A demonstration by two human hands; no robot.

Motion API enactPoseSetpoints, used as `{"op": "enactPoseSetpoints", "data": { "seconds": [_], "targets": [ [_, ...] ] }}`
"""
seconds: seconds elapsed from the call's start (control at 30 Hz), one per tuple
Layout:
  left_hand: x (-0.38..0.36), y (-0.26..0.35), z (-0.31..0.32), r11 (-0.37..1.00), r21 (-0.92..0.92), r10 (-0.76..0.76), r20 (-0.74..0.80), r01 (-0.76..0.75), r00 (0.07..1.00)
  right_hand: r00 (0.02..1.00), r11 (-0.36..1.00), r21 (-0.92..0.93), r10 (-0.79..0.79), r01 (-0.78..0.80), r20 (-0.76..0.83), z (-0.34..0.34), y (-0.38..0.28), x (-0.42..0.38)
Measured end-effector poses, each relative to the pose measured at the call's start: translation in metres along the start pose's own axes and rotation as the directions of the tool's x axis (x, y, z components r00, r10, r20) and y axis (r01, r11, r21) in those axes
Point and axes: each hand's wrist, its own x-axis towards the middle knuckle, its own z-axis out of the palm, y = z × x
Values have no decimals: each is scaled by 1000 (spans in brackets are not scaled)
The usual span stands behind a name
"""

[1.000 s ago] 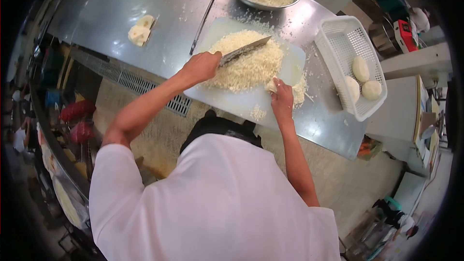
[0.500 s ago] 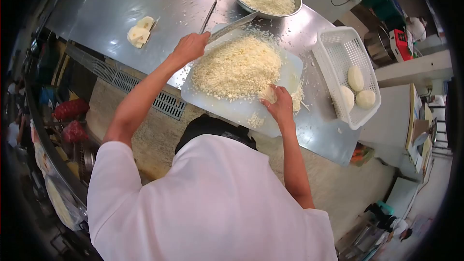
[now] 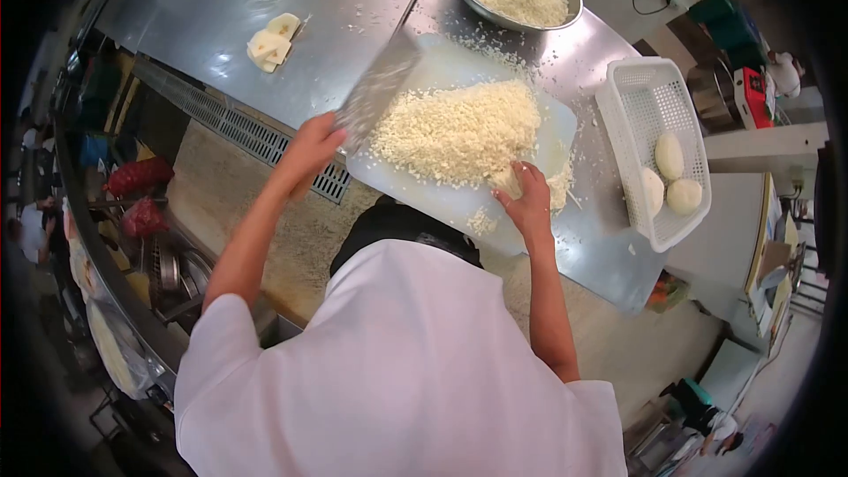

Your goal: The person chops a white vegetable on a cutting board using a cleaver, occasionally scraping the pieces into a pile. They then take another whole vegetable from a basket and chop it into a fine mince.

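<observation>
My left hand (image 3: 311,148) is closed around the handle of a cleaver (image 3: 380,88), at the left edge of the white cutting board (image 3: 439,56). Its broad blade is blurred and slants over the board's left side. A large heap of finely chopped pale vegetable (image 3: 459,131) covers the middle of the board. At the heap's right front edge, my right hand (image 3: 530,197) has its fingers bent around a pale vegetable piece (image 3: 507,182), partly hidden by them. Small chopped bits lie beside that hand.
A metal bowl (image 3: 572,11) of chopped vegetable stands behind the board. On the right, a white plastic basket (image 3: 629,124) holds peeled round vegetables (image 3: 670,155). Pale slices (image 3: 268,49) lie on the steel table (image 3: 203,22) at left. A thin dark rod-like thing (image 3: 408,7) lies beyond the cleaver.
My left hand has swung the cleaver left and toward me, from the heap's far side to the board's left edge. My right hand stays at the heap's right front edge.
</observation>
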Motion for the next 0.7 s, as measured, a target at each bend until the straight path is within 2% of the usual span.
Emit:
{"op": "enactPoseSetpoints", "data": {
  "seconds": [0.03, 0.1, 0.17, 0.23, 0.3, 0.33, 0.37, 0.4, 0.43, 0.47, 0.53, 0.6, 0.67, 0.7],
  "targets": [
    [-14, -15, -8, 958, -150, -233, 78, 243, 969, 1000, 1000, 7, 13, -13, -3, -2, -2, -5],
    [-41, -48, 3, 923, -247, -290, 63, 296, 955, 990, 1000, -8, -26, 25, -136, -2, -6, -12],
    [-56, -43, 40, 768, -496, -446, 38, 405, 894, 989, 1000, 6, 3, -2, -149, 5, 0, -15],
    [-47, -34, 82, 715, -571, -439, 83, 404, 895, 988, 1000, 16, 18, -15, -152, 15, 6, -16],
    [-26, -7, 115, 736, -542, -364, 190, 406, 912, 977, 999, 43, -2, 11, -212, 26, 6, -14],
    [-16, 2, 120, 737, -540, -364, 191, 407, 912, 977, 999, 45, 1, 9, -212, 27, 2, -15],
    [-5, 11, 124, 904, -344, -236, 88, 252, 968, 979, 1000, 26, 0, 5, -205, 23, -3, -15],
    [3, 21, 126, 991, -114, -74, 24, 76, 997, 979, 1000, 4, 4, -3, -202, 17, -6, -16],
    [4, 39, 115, 989, 142, -39, 7, 37, 999, 977, 1000, 2, 16, -16, -212, 11, -10, -18],
    [-2, 63, 108, 989, 150, -26, 23, 22, 999, 972, 1000, 9, -20, 23, -236, 5, -15, -19],
    [-23, 103, 97, 945, 327, 16, -24, -7, 1000, 959, 999, 26, -28, 37, -281, 5, -14, -21],
    [-21, 109, 111, 950, 308, 51, 8, -51, 999, 965, 992, 85, -64, 88, -253, 11, -7, -24],
    [2, 83, 143, 880, 455, 85, 131, -136, 988, 964, 993, 91, -46, 72, -261, 10, -5, -23],
    [14, 85, 152, 832, 505, 133, 218, -228, 967, 967, 993, 95, -46, 72, -251, 10, -7, -24]
  ]
}}
